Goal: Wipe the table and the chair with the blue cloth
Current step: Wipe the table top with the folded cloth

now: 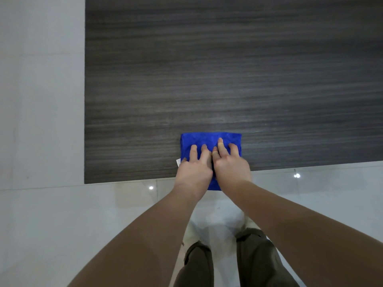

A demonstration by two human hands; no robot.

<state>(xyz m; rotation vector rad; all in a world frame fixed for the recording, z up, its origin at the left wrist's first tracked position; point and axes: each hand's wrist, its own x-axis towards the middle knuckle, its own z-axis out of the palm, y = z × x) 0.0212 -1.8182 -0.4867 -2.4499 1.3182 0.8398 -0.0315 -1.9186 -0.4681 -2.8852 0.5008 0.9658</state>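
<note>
Blue cloth [209, 141] folded, at near edge of the table [207, 69], both hands pressing it flat.

Cloth's near end hangs a bit past the table's near edge; a small white tag pokes out at its left side. Left hand [193, 172] and right hand [231, 167] lie side by side on top, touching each other, fingers straight and slightly spread, nothing gripped or pinched. To wipe well (judgement): keep palms flat, even pressure, push away across the tabletop in overlapping strokes, keep the fold from bunching. Chair not in view; tiled floor [41, 141] lies around the table.
</note>
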